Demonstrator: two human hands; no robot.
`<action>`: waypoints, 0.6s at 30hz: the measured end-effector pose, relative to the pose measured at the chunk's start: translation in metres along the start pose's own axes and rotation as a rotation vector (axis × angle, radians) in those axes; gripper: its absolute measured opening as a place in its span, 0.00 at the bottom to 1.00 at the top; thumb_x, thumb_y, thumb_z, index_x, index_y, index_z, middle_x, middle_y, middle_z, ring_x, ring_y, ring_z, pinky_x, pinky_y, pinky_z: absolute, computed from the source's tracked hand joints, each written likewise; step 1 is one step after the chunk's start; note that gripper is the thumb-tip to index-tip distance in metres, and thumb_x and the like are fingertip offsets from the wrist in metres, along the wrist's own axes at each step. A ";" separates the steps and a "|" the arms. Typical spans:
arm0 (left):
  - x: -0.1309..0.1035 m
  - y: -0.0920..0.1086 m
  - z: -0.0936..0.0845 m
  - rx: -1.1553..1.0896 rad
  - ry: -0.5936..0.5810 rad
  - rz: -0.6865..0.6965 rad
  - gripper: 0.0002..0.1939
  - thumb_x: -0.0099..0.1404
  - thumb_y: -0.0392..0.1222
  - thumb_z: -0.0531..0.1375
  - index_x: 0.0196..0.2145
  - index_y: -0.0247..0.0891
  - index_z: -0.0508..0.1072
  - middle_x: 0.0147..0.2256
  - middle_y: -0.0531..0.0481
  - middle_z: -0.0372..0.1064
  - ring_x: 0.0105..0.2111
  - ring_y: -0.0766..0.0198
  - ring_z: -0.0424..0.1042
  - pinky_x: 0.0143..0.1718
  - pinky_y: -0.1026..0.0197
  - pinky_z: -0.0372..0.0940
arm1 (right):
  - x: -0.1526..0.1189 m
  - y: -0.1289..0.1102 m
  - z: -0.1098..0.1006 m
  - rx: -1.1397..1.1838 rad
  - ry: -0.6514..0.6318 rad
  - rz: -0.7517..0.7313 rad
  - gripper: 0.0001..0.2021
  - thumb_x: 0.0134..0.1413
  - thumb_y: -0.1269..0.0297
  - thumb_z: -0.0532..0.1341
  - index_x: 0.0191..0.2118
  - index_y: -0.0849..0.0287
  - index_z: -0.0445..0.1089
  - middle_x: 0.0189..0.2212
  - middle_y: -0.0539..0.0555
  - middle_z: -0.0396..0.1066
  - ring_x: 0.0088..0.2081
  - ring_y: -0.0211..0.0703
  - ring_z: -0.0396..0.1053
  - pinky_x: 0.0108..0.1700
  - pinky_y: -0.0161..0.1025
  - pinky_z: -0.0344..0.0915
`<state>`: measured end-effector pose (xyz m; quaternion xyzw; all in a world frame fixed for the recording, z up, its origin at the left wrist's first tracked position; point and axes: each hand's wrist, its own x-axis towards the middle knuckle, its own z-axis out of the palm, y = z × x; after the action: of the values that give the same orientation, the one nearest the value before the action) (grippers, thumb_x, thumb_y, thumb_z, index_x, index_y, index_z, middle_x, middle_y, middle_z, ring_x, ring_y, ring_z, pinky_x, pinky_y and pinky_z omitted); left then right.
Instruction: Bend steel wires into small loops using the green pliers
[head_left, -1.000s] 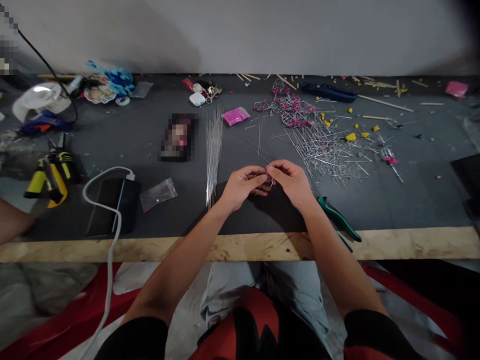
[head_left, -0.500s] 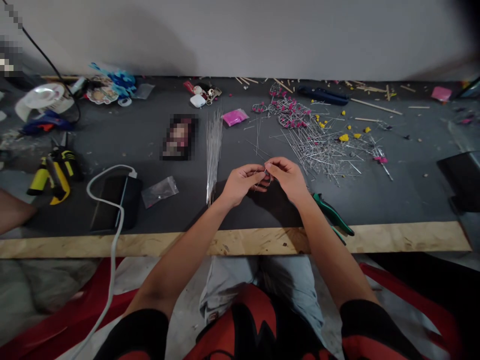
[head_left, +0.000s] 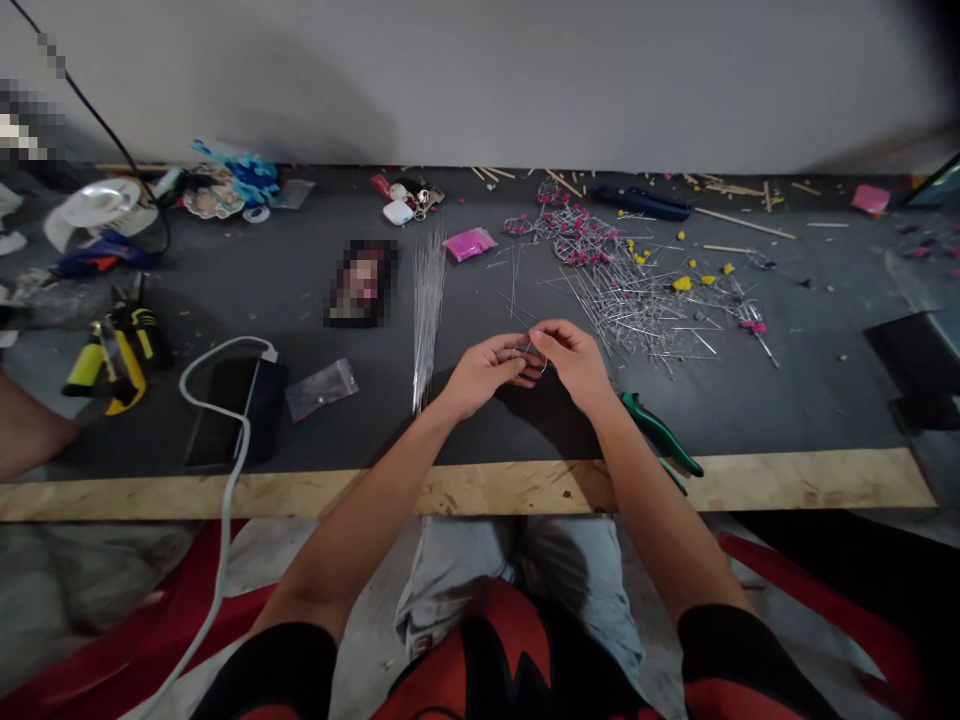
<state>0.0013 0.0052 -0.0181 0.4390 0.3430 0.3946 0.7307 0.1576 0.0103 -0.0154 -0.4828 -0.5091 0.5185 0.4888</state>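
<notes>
Fingertips almost meeting, my left hand [head_left: 484,375] and my right hand [head_left: 570,358] hold a thin silver wire [head_left: 544,366] bent into a loop, just above the dark table. Both hands are closed, and part of the wire is hidden by the fingers. Left of my left hand lies a bundle of straight wires [head_left: 427,315]. Beyond my right hand spreads a pile of cut wires [head_left: 637,310], with wire pieces bearing pink bits [head_left: 577,230] at its far side. Green-handled pliers [head_left: 660,435] rest beside my right wrist, partly under the forearm.
A pink packet [head_left: 470,243], a clear bag [head_left: 322,388] and a black power bank [head_left: 238,408] with a white cable lie about. Yellow-handled tools [head_left: 120,350] and another person's arm [head_left: 30,430] are at left. The wooden table edge [head_left: 510,488] runs in front.
My left thumb has shifted slightly away from my right fingertips, and more of the wire loop shows between the hands. The whole view has tilted a little.
</notes>
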 end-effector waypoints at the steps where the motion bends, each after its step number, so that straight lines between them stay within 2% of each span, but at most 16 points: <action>1: 0.000 0.001 0.000 -0.005 0.004 0.000 0.18 0.56 0.36 0.62 0.45 0.32 0.67 0.35 0.44 0.74 0.35 0.62 0.74 0.36 0.58 0.71 | 0.000 0.000 0.000 0.000 0.001 0.000 0.10 0.49 0.56 0.62 0.33 0.57 0.71 0.26 0.47 0.66 0.27 0.33 0.61 0.30 0.34 0.58; 5: 0.000 0.002 0.001 0.002 0.016 -0.012 0.13 0.56 0.37 0.61 0.39 0.31 0.66 0.35 0.43 0.74 0.35 0.60 0.75 0.37 0.55 0.70 | 0.000 0.000 0.000 0.002 0.017 -0.003 0.10 0.49 0.56 0.62 0.32 0.57 0.71 0.25 0.47 0.66 0.26 0.33 0.60 0.30 0.33 0.58; 11: 0.000 0.000 0.000 -0.033 0.057 -0.014 0.14 0.54 0.37 0.64 0.37 0.34 0.65 0.33 0.47 0.74 0.34 0.62 0.75 0.37 0.58 0.70 | -0.002 -0.003 0.002 -0.007 0.009 0.001 0.11 0.49 0.56 0.62 0.33 0.58 0.70 0.23 0.47 0.65 0.25 0.33 0.60 0.29 0.33 0.59; 15: 0.000 0.000 0.001 -0.088 0.092 -0.012 0.14 0.56 0.43 0.64 0.35 0.35 0.65 0.33 0.47 0.75 0.35 0.64 0.75 0.39 0.60 0.68 | -0.002 -0.003 0.002 0.026 0.042 -0.003 0.10 0.49 0.55 0.61 0.33 0.57 0.69 0.25 0.47 0.65 0.26 0.33 0.61 0.29 0.33 0.60; 18: 0.001 0.003 0.001 -0.139 0.141 0.002 0.13 0.59 0.47 0.60 0.37 0.35 0.67 0.34 0.46 0.75 0.32 0.67 0.73 0.33 0.66 0.65 | -0.002 -0.003 0.002 0.084 0.116 0.004 0.11 0.49 0.55 0.61 0.34 0.56 0.68 0.25 0.47 0.65 0.26 0.33 0.62 0.29 0.33 0.61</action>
<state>0.0016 0.0061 -0.0155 0.3586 0.3648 0.4482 0.7331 0.1555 0.0086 -0.0123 -0.4922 -0.4568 0.5114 0.5363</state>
